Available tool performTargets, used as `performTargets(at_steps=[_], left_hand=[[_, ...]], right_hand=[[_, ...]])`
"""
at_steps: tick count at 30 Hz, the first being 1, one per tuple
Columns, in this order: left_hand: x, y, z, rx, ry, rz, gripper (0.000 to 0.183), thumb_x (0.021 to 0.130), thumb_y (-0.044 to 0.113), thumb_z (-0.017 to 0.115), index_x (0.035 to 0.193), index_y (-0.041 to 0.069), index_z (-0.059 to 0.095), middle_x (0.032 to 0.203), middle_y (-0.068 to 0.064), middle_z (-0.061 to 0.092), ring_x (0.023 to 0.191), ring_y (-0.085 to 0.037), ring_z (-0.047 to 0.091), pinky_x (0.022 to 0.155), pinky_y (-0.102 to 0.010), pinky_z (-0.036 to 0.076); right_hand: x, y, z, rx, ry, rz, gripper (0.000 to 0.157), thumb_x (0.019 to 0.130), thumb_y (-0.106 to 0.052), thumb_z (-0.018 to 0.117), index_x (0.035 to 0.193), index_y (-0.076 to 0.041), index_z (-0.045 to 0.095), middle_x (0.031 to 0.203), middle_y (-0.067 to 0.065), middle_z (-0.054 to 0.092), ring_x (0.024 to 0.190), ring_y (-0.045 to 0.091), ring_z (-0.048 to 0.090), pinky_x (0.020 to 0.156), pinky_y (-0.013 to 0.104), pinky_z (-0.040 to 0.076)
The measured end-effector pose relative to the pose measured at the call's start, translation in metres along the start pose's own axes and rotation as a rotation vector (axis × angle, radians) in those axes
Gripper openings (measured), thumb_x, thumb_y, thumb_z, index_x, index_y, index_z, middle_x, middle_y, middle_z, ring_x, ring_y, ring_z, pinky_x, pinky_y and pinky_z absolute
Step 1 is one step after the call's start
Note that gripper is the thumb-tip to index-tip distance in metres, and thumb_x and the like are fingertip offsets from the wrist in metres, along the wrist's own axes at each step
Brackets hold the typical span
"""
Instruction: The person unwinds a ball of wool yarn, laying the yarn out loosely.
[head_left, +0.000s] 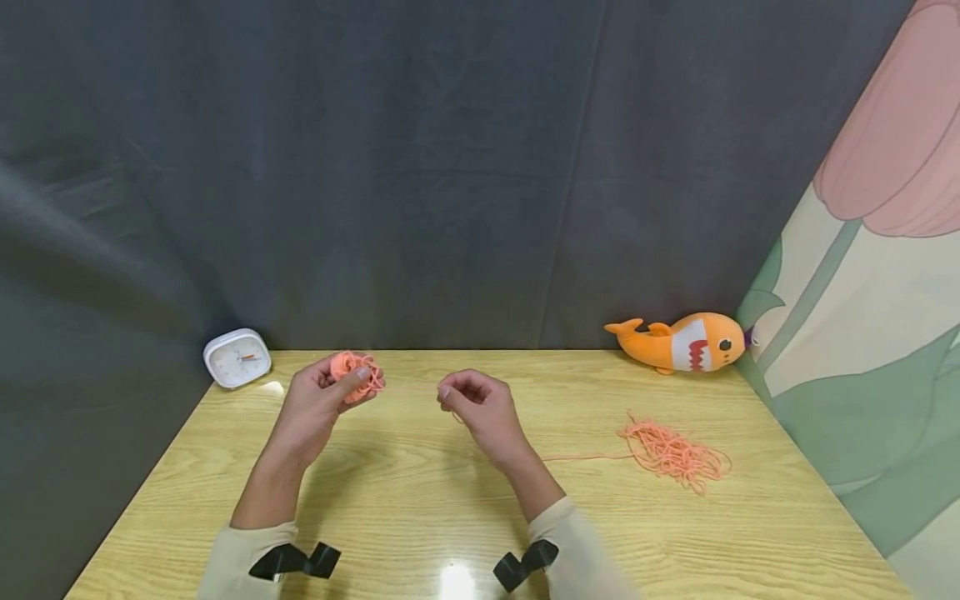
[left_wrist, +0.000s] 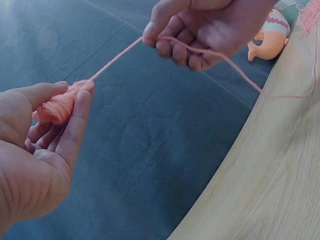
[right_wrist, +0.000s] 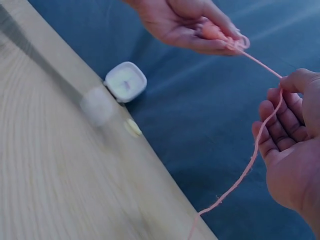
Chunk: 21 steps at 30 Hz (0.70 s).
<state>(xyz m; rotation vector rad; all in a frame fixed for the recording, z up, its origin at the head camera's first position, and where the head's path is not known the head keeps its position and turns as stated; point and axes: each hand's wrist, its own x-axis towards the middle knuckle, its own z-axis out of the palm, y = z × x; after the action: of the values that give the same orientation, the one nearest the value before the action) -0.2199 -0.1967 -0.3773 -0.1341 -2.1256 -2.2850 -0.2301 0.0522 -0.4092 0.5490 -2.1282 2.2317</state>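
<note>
A small wound ball of coral-pink yarn [head_left: 347, 364] is held above the table by the left hand [head_left: 318, 400], its thumb pressing the strands against the fingers. To its right, the right hand [head_left: 483, 408] pinches the yarn strand [left_wrist: 120, 56] between thumb and fingertips. In the left wrist view the strand runs straight between the two hands. Beyond the pinch it hangs slack across the right palm, as the right wrist view shows, and drops to the table. A loose tangled heap of the same yarn [head_left: 675, 454] lies on the table at right, joined by a trailing strand.
On the wooden table [head_left: 420, 517], a white square clock [head_left: 237, 358] stands at the back left. An orange plush shark [head_left: 678, 343] lies at the back right. Dark grey curtain [head_left: 390, 167] hangs behind, and a flower-patterned cloth [head_left: 877, 333] borders the right side.
</note>
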Motion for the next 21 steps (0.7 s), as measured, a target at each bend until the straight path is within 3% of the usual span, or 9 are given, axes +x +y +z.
performTargets(at_steps=[3,9,21], left_hand=[[0.0,-0.001,-0.001,-0.005,-0.018,0.007,0.035,0.101,0.014,0.067,0.13,-0.006,0.06,0.104,0.01,0.074,0.097,-0.004,0.073,0.087,-0.022,0.061],[0.0,-0.001,-0.002,0.031,-0.06,-0.013,0.053,0.102,0.018,0.066,0.143,-0.011,0.049,0.105,0.012,0.076,0.097,-0.004,0.075,0.087,-0.021,0.061],[-0.002,0.001,0.001,0.062,-0.044,-0.013,0.052,0.102,0.019,0.068,0.142,-0.009,0.05,0.102,0.011,0.074,0.095,-0.004,0.074,0.088,-0.022,0.061]], right_hand=[[0.001,-0.002,-0.009,-0.021,0.023,-0.012,0.017,0.098,-0.014,0.071,0.101,0.003,0.071,0.084,-0.004,0.068,0.078,0.008,0.064,0.068,0.022,0.051],[0.001,-0.005,-0.024,-0.026,0.053,-0.01,0.019,0.098,-0.014,0.07,0.103,0.004,0.07,0.085,-0.003,0.068,0.08,0.011,0.064,0.073,0.022,0.054],[-0.002,-0.011,-0.052,-0.014,0.128,-0.016,0.018,0.098,-0.012,0.07,0.103,0.005,0.069,0.086,-0.004,0.069,0.081,0.012,0.066,0.078,0.023,0.056]])
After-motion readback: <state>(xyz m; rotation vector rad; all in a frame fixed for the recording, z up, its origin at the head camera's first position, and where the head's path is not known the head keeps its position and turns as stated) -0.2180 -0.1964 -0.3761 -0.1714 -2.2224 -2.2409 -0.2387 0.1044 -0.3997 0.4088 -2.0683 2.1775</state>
